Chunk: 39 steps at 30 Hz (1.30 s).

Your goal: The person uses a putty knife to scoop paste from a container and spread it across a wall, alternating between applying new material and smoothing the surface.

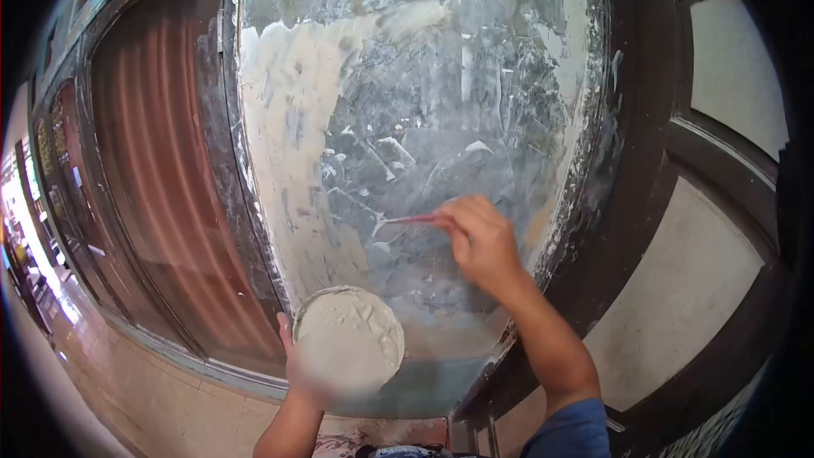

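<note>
My right hand (483,237) is closed round the reddish handle of a putty knife (410,220). The knife points left, and its pale blade end is right at the grey wall (424,144), among white smears. Low at the left, my left hand (298,365) grips the side of a round tub (400,341) from beneath and beside it. Creamy putty (348,331) fills the tub, with ridges on its surface; its lower part is blurred. A broad band of beige putty (288,136) coats the left side of the wall.
A dark-framed window with a reddish-brown curtain (157,153) stands to the left. On the right is a dark wooden door (632,161) with pale panels. Tiled floor (161,390) shows at lower left. Flaking edges border the wall on both sides.
</note>
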Available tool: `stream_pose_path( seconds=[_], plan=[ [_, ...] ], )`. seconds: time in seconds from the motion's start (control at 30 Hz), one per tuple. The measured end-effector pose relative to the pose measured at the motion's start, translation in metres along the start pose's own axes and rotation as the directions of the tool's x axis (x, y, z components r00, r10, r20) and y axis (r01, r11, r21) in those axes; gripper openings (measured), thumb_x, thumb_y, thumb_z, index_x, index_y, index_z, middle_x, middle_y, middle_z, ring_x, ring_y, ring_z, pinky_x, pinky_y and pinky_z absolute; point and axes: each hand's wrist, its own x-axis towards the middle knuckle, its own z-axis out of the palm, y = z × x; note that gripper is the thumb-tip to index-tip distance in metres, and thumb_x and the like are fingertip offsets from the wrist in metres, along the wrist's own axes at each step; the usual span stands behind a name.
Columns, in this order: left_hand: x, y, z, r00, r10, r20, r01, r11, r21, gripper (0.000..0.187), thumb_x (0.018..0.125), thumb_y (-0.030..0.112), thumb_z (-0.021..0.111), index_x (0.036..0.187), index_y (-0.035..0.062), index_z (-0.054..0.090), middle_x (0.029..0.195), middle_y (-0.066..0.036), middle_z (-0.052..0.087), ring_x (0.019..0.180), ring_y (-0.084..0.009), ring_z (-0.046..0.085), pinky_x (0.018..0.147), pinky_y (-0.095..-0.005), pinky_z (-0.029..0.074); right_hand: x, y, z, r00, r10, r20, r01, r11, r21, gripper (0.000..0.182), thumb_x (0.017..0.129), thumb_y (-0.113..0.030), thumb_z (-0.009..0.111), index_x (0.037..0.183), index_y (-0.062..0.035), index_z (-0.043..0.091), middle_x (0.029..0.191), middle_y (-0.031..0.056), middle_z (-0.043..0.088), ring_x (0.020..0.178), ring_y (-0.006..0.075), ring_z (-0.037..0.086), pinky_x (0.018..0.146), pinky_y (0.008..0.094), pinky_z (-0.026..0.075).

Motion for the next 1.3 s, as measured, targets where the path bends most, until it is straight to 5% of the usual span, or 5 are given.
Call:
stream_pose_path(
  seconds=[0.23,0.6,0.73,0.8,1.3],
  plan=[
    [-0.020,0.014,0.003,0.968,0.140,0.209,-0.126,0.989,-0.082,0.107,0.092,0.091,0.030,0.157,0.0078,0.045,0.159,-0.018,0.048,0.140,-0.0425,0.051,0.116,-0.0603,0.043,0.100,0.021,-0.041,0.986,0.133,0.098,-0.102,0.959,-0.265,0.016,0.100,-0.017,0.063,0.112,-0.0066,0.066,0.105,0.0147,0.073,0.106,0.0389,0.064,0.090,0.0538,0.046],
    [-0.038,0.015,0.008,0.932,0.352,-0.087,-0.348,0.936,0.058,0.102,0.090,0.092,0.032,0.155,0.0151,0.048,0.158,-0.015,0.047,0.139,-0.0454,0.049,0.108,-0.0732,0.042,0.232,0.065,-0.056,0.943,0.306,-0.132,-0.333,0.861,-0.384,0.064,0.094,-0.059,0.067,0.127,-0.0045,0.063,0.124,0.0209,0.072,0.123,0.0442,0.059,0.110,0.0671,0.032],
    [-0.036,0.020,0.002,0.920,0.378,-0.105,-0.377,0.926,0.029,0.103,0.089,0.093,0.032,0.155,0.0155,0.048,0.158,-0.016,0.047,0.139,-0.0463,0.049,0.107,-0.0746,0.042,0.262,0.093,-0.080,0.929,0.271,-0.253,-0.359,0.828,-0.430,0.065,0.095,-0.060,0.065,0.129,-0.0045,0.063,0.126,0.0196,0.072,0.127,0.0442,0.056,0.111,0.0674,0.030],
    [-0.028,0.020,-0.001,0.884,0.410,-0.224,-0.424,0.905,-0.016,0.107,0.081,0.097,0.040,0.155,0.0201,0.046,0.153,-0.023,0.050,0.115,-0.0713,0.054,0.078,-0.0860,0.048,0.274,0.101,-0.093,0.905,0.278,-0.323,-0.408,0.782,-0.471,0.066,0.096,-0.062,0.062,0.129,-0.0041,0.063,0.128,0.0191,0.071,0.131,0.0447,0.051,0.111,0.0677,0.029],
    [0.019,0.051,0.033,0.928,0.371,-0.041,-0.373,0.926,-0.058,0.110,0.081,0.097,0.040,0.160,0.0204,0.037,0.154,-0.026,0.046,0.117,-0.0732,0.052,0.083,-0.0881,0.049,0.291,0.112,-0.092,0.915,0.318,-0.249,-0.404,0.757,-0.514,0.066,0.096,-0.061,0.061,0.130,-0.0050,0.063,0.132,0.0184,0.069,0.135,0.0456,0.048,0.110,0.0648,0.035]
  ],
)
